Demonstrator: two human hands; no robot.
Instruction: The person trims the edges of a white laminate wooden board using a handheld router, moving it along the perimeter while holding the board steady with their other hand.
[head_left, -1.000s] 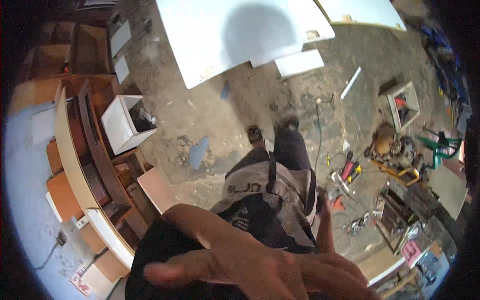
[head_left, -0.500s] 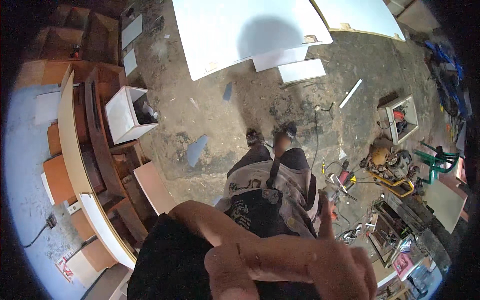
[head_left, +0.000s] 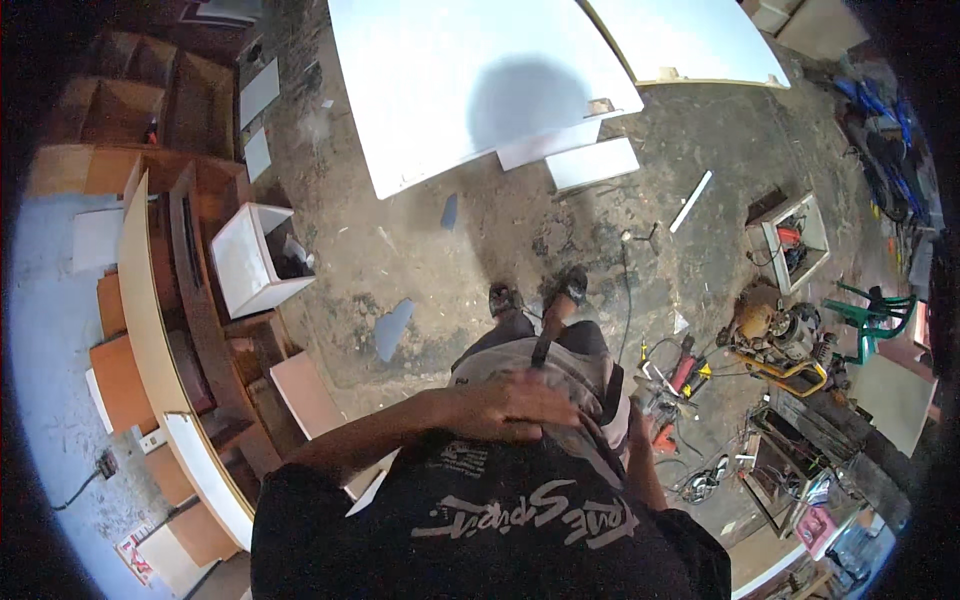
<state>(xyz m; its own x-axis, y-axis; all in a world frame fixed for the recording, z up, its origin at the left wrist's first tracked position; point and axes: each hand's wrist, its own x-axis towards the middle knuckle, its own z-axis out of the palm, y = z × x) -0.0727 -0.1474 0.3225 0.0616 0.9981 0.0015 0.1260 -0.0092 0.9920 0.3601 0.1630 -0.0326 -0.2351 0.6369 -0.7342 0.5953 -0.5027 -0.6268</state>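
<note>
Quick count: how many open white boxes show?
2: the left box, near the brown cabinet; the right box, with a red item inside. Others may be hidden.

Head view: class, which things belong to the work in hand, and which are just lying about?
Apparently in hand:
grey waist cloth, left hand over it
dark strap, right hand close by

Lying about, away from both hands:
large white panel
yellow-framed machine
green chair
white open box
</note>
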